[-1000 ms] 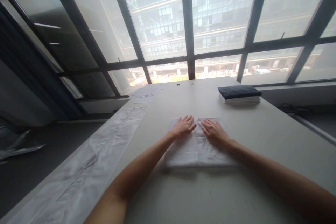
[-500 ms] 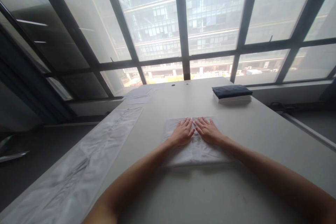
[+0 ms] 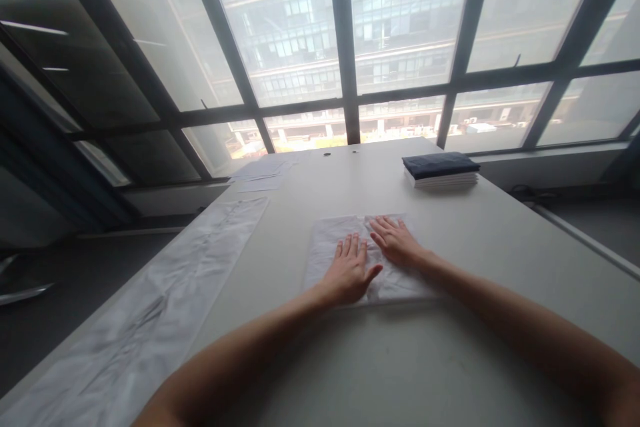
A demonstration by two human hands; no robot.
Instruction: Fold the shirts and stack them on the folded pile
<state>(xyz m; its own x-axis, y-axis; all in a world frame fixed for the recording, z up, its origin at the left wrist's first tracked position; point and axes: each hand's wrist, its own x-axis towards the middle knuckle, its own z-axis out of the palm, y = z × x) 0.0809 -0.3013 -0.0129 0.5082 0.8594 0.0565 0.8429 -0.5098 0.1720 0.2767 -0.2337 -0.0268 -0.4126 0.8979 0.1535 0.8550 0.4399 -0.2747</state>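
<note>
A folded white cloth (image 3: 327, 240) lies on the white table (image 3: 400, 360) in front of me, with a seam or gap down its middle. My left hand (image 3: 350, 270) rests palm down on the near middle part of it, fingers spread and thumb pointing right. Farther up and to the right, my right hand (image 3: 395, 240) lies flat on the cloth near its far edge, fingers apart. Neither hand grips anything. My hands and forearms hide parts of the cloth.
A long wrinkled white cloth (image 3: 170, 300) runs along the table's left side. Several white sheets (image 3: 263, 172) lie at the far left. At the back right stands a stack of folded white cloths (image 3: 445, 180) topped by a dark blue one (image 3: 440, 164). Windows rise behind the table.
My left hand has slid toward me down the cloth, its thumb spreading out to the right. My right hand stays flat near the far edge. The view has tilted slightly.
</note>
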